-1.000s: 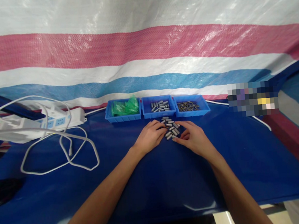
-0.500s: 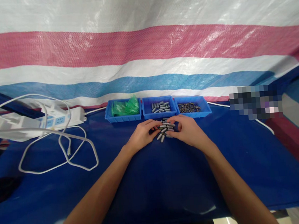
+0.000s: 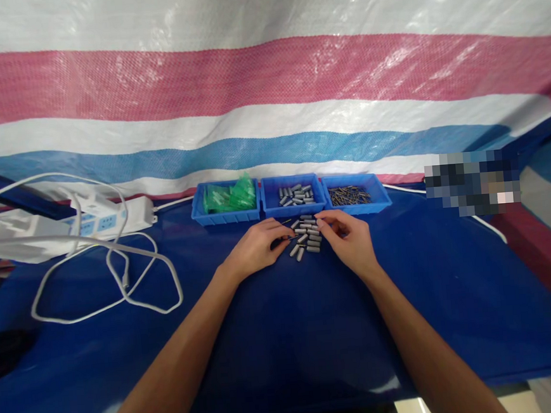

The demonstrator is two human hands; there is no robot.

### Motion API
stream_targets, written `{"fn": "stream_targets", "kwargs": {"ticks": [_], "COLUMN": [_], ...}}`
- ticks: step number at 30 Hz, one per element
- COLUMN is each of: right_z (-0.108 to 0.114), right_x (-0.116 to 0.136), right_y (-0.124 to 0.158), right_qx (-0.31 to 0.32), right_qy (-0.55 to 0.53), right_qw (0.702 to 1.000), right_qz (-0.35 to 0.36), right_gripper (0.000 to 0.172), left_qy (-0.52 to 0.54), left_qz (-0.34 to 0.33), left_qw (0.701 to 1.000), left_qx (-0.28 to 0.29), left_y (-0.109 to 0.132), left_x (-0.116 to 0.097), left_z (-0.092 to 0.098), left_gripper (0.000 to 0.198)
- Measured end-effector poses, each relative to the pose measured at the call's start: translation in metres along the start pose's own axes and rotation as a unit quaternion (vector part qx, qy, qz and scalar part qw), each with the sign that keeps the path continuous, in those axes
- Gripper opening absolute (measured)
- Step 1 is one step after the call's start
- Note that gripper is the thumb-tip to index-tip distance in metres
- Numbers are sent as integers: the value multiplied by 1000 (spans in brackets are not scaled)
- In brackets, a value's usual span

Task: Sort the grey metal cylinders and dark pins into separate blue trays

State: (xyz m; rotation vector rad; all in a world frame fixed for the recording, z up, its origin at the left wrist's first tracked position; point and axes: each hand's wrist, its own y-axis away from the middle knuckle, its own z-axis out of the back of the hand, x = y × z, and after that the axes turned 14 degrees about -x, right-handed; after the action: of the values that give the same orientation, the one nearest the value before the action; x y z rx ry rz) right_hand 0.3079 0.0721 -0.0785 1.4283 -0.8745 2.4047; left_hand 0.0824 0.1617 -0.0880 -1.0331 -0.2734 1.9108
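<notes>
Both hands are down on the blue surface (image 3: 290, 339), flanking a small heap of grey cylinders (image 3: 308, 237). The left hand (image 3: 255, 249) sits at the heap's left edge, fingers (image 3: 280, 236) curled in against the nearest pieces; whether they grip one, I cannot tell. The right hand (image 3: 351, 242) is at the right edge, fingers bent onto the upper pieces. Pinching or just resting, too small to say.

Just beyond the fingers three blue trays stand edge to edge. The middle tray (image 3: 295, 212), with more cylinders, is directly behind the heap. The left tray (image 3: 226, 218) has green bags and the right tray (image 3: 359, 209) dark pins. Only a narrow strip parts the heap from the tray fronts.

Nearer than the fingers, the surface stretches wide to its front edge under both forearms. Well left of the left fingers lie a white power strip (image 3: 114, 218) and its looped cable (image 3: 126, 284).
</notes>
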Motion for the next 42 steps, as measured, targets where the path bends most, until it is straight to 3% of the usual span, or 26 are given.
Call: {"fn": "stream_targets", "kwargs": {"ticks": [4,8,12,16,22,30,42], "right_z": [-1,-2,-2,-3,-5,-6,-7], "right_x": [1,0,1,3,-4,-3,2], "right_y": [0,2,3,3,3,4,1], "right_qx": [-5,4,47,93,104,102,97], "right_qy": [-4,-13,-45,-91,-144,-183,-224], "right_qw": [1000,1000,998,991,981,970,954], "right_qz": [11,21,4,-34,-82,-123,-176], "right_gripper": [19,20,25,32,32,32,31], "left_qy": [20,68,193,266,285,195,133], "left_qz": [32,102,187,230,257,172,131], "left_qw": [999,986,944,915,904,950,967], "left_qx": [-16,-114,-191,-199,-189,-171,-171], "left_y": [-2,-5,-8,-9,-7,-8,-8], "left_x": [-1,-6,-14,-22,-20,-18,-20], "left_z": [3,0,-11,-19,-19,-15,-15], "left_gripper": [16,14,18,19,26,12,12]}}
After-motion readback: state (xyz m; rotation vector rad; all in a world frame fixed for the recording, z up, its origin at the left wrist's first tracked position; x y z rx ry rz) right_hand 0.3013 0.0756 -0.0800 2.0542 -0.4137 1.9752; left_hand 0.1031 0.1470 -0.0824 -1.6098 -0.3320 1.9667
